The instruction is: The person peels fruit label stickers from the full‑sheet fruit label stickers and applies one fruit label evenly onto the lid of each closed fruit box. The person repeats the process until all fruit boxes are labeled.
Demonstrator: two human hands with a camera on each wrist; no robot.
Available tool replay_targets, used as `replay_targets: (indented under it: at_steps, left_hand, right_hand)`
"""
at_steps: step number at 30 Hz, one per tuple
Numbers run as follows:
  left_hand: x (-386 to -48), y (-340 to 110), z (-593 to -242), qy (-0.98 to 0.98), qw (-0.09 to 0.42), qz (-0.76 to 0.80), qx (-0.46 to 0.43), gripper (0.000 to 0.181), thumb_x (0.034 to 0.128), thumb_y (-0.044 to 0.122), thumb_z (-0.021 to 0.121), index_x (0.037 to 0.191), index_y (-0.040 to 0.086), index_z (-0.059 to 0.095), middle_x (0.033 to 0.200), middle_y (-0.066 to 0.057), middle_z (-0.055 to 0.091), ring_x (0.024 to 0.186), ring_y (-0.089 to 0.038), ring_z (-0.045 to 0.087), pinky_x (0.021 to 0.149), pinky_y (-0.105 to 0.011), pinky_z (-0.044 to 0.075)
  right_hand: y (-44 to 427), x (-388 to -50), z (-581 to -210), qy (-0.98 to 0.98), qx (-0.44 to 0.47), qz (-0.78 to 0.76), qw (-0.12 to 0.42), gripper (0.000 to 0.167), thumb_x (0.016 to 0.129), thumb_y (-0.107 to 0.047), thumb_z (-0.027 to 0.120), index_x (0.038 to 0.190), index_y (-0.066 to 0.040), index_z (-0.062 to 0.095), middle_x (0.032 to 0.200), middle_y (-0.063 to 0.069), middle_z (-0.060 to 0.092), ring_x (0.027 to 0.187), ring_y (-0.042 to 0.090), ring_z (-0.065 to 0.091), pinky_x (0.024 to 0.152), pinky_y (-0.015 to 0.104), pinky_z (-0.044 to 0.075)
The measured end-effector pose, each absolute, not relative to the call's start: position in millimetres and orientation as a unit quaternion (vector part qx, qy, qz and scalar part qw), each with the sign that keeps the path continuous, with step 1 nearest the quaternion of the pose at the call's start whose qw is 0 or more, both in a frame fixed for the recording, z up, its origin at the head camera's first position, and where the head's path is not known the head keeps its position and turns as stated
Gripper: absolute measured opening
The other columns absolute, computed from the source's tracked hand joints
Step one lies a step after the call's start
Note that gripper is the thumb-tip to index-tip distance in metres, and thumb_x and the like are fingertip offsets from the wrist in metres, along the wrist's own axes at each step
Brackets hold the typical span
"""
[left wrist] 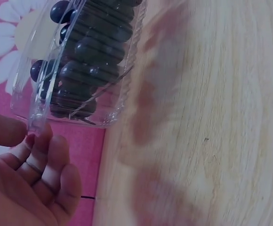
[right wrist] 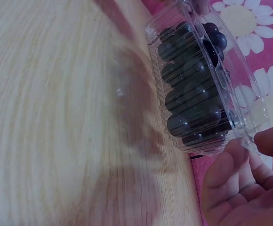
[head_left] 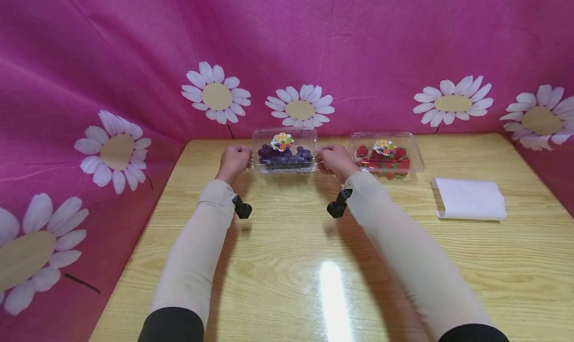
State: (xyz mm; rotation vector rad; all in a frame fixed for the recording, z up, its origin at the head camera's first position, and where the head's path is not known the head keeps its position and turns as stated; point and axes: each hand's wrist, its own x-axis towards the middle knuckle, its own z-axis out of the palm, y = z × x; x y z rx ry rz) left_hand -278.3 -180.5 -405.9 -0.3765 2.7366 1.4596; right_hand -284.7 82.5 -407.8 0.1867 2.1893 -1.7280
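A clear plastic box of dark grapes (head_left: 285,157), with a colourful sticker on its lid, is at the back of the table between the two hands. My left hand (head_left: 235,161) pinches the rim at its left end; the left wrist view shows thumb and fingertips of that hand (left wrist: 30,174) on the flange. At the other end my right hand (head_left: 335,160) pinches the rim too, as the right hand (right wrist: 249,179) in its wrist view shows. Its lid looks down on the base. In both wrist views the grape box (left wrist: 92,56) casts a shadow on the table.
Another clear box, of strawberries (head_left: 385,160), stands right of the right hand. A white sheet with curled edges (head_left: 470,198) lies farther right on the wooden table (head_left: 287,252). Behind the table hangs a pink flowered cloth (head_left: 372,53).
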Motion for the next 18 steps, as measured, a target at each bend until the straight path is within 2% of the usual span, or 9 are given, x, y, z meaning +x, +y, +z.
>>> replay_targets:
  at_steps: [4,6,8,13,15,18]
  left_hand:
    - [-284,-182,-409,0.864,-0.001,0.486,-0.131,0.032,0.0984,0.019,0.05,0.111,-0.005,0.067,0.068,0.005,0.055,0.057,-0.003,0.052,0.056,-0.015,0.042]
    - [-286,-182,-411,0.86,-0.006,0.49,-0.139,0.031,0.0984,0.019,0.051,0.111,-0.004,0.067,0.07,0.004,0.056,0.06,-0.005,0.052,0.058,-0.017,0.043]
    - [-288,-183,-414,0.859,-0.013,0.49,-0.146,0.031,0.0989,0.02,0.052,0.111,-0.003,0.068,0.08,-0.001,0.06,0.069,-0.01,0.055,0.064,-0.02,0.045]
    - [-293,-185,-423,0.862,-0.029,0.48,-0.164,0.032,0.0997,0.024,0.052,0.111,-0.001,0.069,0.11,-0.015,0.065,0.103,-0.027,0.058,0.092,-0.035,0.047]
    - [-295,-186,-427,0.861,-0.034,0.478,-0.17,0.032,0.0999,0.024,0.051,0.11,0.0,0.069,0.115,-0.017,0.066,0.111,-0.03,0.058,0.1,-0.038,0.046]
    - [-297,-187,-433,0.856,-0.039,0.483,-0.179,0.031,0.1005,0.022,0.049,0.109,0.0,0.069,0.113,-0.018,0.066,0.112,-0.031,0.058,0.103,-0.041,0.046]
  right_hand:
    - [78,-291,-409,0.765,0.075,-0.617,0.166,0.039,0.096,-0.008,0.051,0.134,0.0,0.053,0.101,0.005,0.055,0.074,0.009,0.055,0.083,0.03,0.056]
    - [75,-294,-412,0.763,0.08,-0.621,0.162,0.038,0.096,-0.008,0.052,0.133,0.0,0.054,0.099,0.004,0.055,0.072,0.008,0.055,0.087,0.033,0.056]
    - [72,-297,-414,0.759,0.081,-0.626,0.157,0.036,0.096,-0.007,0.052,0.131,0.001,0.055,0.095,0.002,0.055,0.071,0.008,0.055,0.084,0.032,0.056]
    - [66,-303,-423,0.753,0.078,-0.637,0.147,0.033,0.096,-0.004,0.053,0.127,0.004,0.057,0.08,-0.003,0.054,0.07,0.007,0.055,0.077,0.028,0.055]
    - [63,-304,-426,0.751,0.082,-0.639,0.146,0.034,0.096,-0.004,0.053,0.128,0.004,0.057,0.078,-0.004,0.054,0.07,0.008,0.055,0.079,0.03,0.055]
    - [60,-306,-432,0.743,0.094,-0.646,0.147,0.036,0.097,-0.005,0.053,0.132,0.002,0.058,0.081,-0.004,0.054,0.071,0.008,0.054,0.08,0.03,0.053]
